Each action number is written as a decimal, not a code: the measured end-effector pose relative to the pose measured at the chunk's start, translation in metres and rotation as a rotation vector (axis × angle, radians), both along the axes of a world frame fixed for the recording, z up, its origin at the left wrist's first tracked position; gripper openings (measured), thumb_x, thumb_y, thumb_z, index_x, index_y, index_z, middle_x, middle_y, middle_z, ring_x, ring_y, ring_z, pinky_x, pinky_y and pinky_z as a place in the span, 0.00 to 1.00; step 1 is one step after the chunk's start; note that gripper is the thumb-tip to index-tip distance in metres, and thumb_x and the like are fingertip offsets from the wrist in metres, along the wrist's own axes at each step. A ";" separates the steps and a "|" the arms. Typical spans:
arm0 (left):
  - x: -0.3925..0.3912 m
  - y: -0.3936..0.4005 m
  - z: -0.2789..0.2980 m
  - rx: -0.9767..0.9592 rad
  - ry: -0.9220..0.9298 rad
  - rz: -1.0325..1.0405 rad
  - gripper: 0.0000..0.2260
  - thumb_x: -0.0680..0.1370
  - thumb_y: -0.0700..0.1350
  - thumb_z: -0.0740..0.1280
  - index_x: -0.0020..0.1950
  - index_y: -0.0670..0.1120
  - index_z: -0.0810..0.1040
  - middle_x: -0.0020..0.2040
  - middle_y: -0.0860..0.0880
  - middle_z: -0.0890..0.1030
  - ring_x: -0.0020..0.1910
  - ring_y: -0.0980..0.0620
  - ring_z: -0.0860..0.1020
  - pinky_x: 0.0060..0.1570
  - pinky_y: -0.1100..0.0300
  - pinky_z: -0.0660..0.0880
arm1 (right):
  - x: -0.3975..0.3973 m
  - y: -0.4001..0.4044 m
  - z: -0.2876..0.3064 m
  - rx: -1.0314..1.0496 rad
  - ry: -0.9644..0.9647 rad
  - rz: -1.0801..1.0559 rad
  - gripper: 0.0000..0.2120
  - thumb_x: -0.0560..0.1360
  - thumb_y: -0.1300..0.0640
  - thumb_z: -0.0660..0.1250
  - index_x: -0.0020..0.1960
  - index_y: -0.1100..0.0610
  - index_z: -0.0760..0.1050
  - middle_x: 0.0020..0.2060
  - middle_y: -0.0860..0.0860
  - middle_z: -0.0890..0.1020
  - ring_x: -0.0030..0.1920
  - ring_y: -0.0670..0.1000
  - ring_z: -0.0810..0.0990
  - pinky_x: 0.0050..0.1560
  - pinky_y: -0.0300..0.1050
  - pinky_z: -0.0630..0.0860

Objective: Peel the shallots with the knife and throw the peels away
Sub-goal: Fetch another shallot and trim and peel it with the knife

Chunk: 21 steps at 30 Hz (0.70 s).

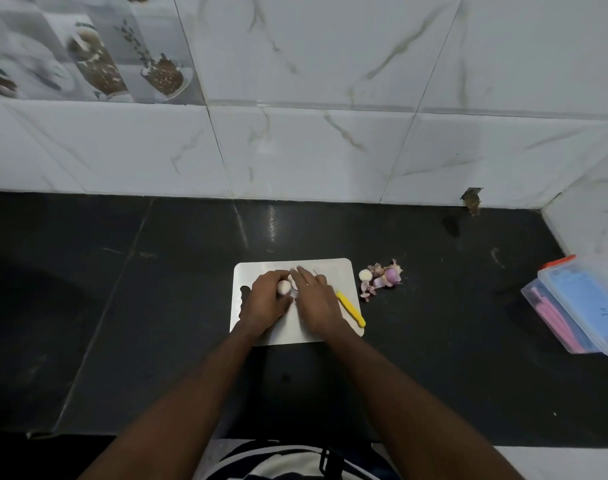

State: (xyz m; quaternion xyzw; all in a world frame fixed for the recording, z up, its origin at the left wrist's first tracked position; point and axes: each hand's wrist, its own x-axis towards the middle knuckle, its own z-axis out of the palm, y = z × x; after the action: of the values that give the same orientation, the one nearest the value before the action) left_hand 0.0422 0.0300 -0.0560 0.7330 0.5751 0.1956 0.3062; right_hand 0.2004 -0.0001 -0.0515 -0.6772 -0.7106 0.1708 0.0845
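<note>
A white cutting board (333, 268) lies on the black counter. Over its far left part, my left hand (264, 303) grips a pale, peeled-looking shallot (284, 287). My right hand (313, 299) lies stretched beside it, its fingertips against the shallot. I cannot tell whether they pinch any peel. The yellow-handled knife (351, 309) rests on the board along the right side of my right hand, with its blade mostly hidden under that hand. Just off the board's right edge sits a pile of purple peels (373, 285), with a pale shallot (364, 274) and a purple shallot (392, 275).
A clear plastic box (572, 306) with an orange-trimmed lid stands at the counter's right end. The white tiled wall (330, 150) runs behind the counter and turns a corner at the far right. The counter's front edge is just under my forearms.
</note>
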 end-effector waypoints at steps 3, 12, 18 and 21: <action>-0.004 -0.002 0.001 0.006 0.005 0.048 0.20 0.78 0.48 0.78 0.70 0.48 0.82 0.65 0.49 0.85 0.65 0.46 0.82 0.66 0.55 0.73 | -0.007 0.010 0.008 -0.004 -0.027 0.002 0.19 0.83 0.62 0.61 0.73 0.51 0.74 0.67 0.52 0.77 0.67 0.60 0.74 0.60 0.54 0.76; -0.012 -0.009 -0.004 -0.003 0.057 0.004 0.23 0.80 0.47 0.76 0.75 0.47 0.78 0.70 0.50 0.81 0.70 0.45 0.78 0.64 0.58 0.66 | 0.019 0.000 0.009 -0.027 -0.057 -0.049 0.16 0.81 0.58 0.67 0.68 0.51 0.77 0.63 0.52 0.80 0.61 0.58 0.76 0.56 0.51 0.76; -0.012 -0.022 0.001 0.115 0.020 0.003 0.34 0.81 0.48 0.76 0.84 0.44 0.68 0.81 0.47 0.72 0.80 0.44 0.70 0.77 0.48 0.70 | 0.033 -0.015 0.014 0.066 -0.027 -0.059 0.25 0.78 0.49 0.69 0.74 0.53 0.75 0.69 0.52 0.78 0.65 0.59 0.76 0.62 0.56 0.76; 0.005 -0.021 0.009 0.202 0.062 -0.063 0.37 0.80 0.51 0.74 0.86 0.44 0.64 0.84 0.45 0.70 0.83 0.43 0.69 0.81 0.45 0.70 | 0.052 -0.026 0.016 0.143 -0.022 -0.106 0.25 0.77 0.48 0.68 0.72 0.54 0.76 0.70 0.55 0.77 0.66 0.58 0.77 0.65 0.56 0.76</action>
State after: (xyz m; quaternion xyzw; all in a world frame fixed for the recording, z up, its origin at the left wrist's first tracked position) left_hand 0.0475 0.0091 -0.0470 0.7835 0.5383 0.2202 0.2188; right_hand 0.2525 -0.0257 -0.0359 -0.7080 -0.6851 0.1072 0.1338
